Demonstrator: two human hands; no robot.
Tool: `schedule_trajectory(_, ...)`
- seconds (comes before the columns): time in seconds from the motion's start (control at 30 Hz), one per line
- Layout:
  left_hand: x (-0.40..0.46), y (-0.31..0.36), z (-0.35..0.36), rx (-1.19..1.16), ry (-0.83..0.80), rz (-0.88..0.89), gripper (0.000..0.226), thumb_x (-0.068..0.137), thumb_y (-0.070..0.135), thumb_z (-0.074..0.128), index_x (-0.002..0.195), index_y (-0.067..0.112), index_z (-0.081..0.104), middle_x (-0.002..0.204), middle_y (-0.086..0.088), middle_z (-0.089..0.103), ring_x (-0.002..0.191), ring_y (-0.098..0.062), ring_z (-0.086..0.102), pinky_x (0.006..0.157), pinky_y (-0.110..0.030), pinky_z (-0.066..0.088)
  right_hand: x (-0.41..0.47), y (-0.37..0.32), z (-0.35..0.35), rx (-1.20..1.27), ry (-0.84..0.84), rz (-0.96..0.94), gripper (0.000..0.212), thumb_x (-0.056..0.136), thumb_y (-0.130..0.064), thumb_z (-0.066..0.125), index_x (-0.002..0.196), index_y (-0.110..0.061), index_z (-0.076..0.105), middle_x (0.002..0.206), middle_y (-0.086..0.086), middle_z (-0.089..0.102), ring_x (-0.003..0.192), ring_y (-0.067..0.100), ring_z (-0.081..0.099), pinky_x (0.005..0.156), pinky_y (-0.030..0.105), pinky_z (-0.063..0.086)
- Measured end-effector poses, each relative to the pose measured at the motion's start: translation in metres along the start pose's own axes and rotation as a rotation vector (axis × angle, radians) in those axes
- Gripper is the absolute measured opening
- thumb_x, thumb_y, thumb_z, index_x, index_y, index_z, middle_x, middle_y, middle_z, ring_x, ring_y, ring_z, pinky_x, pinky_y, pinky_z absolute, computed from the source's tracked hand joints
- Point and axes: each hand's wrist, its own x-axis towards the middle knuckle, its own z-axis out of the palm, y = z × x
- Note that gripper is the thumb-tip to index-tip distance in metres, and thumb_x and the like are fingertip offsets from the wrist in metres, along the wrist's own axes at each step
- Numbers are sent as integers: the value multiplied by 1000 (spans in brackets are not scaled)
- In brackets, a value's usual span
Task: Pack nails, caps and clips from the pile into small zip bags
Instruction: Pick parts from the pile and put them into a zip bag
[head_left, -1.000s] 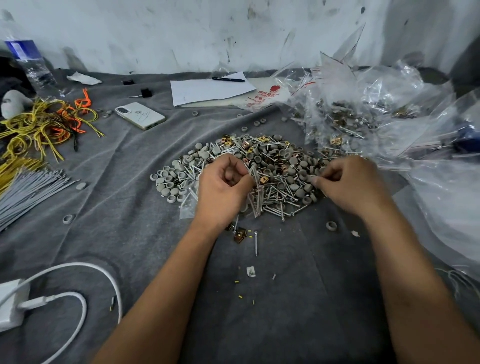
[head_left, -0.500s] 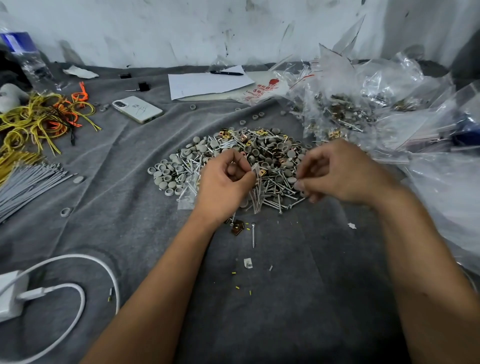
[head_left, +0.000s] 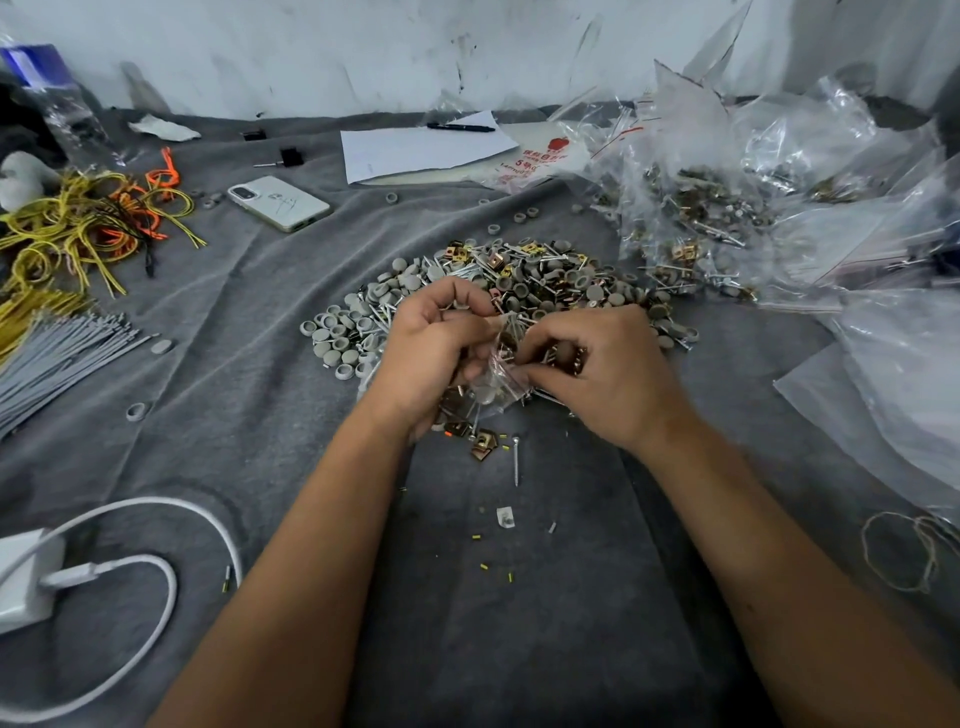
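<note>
hands now meet over the near edge of the pile (head_left: 519, 291). my left hand (head_left: 431, 358) pinches the small zip bag (head_left: 498, 379) open; my right hand (head_left: 597, 374), off the pile, feeds clips in. bag's filling, seal comes next.

Pile (head_left: 524, 291) mid-cloth, phone (head_left: 279, 202) behind-left, filled bags (head_left: 727, 208) right (charger (head_left: 23, 587) near-left)
</note>
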Motion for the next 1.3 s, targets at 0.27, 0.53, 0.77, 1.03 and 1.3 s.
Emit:
schedule_trajectory(0.27,0,-5,-1,17,42,-9,10,79,4,65,83,12,61,55,-1,52,41,-10,39,38,-18,33,-1,19,-14,44,196,122,9,89,-23,79,95,-16,78,83,-10,74,75,5,71,69,33,61)
schedule_trajectory(0.53,-3,-3,6,126,87,25,16,93,-11,60,89,4,58,56,-8,48,40,-12,39,39,-19,34,-7,35,-32,-114,-187,212,21,72,-49,85,78,-32,75,76,-17,65,71,-3,59,63,23,41)
schedule_trajectory(0.77,-5,0,9,133,91,29,14,93,-15,57,96,-2,58,64,-13,44,39,-10,39,40,-19,34,-4,27,-30,-210,-377,172,15,83,-37,82,95,-32,75,91,-16,58,80,-7,52,73,28,43)
schedule_trajectory(1.03,-4,-2,7,147,85,40,16,91,-14,59,91,1,58,54,-6,48,39,-10,40,40,-20,35,-4,25,-22,-147,-349,181,25,83,-28,83,75,-35,60,85,-14,59,76,2,55,68,22,39)
schedule_trajectory(1.3,-4,-5,5,139,76,44,18,92,-14,59,88,4,58,51,-3,48,39,-11,40,40,-20,36,-7,33,-36,-92,-283,195,21,75,-28,89,91,-30,75,84,-13,59,81,1,57,64,13,41)
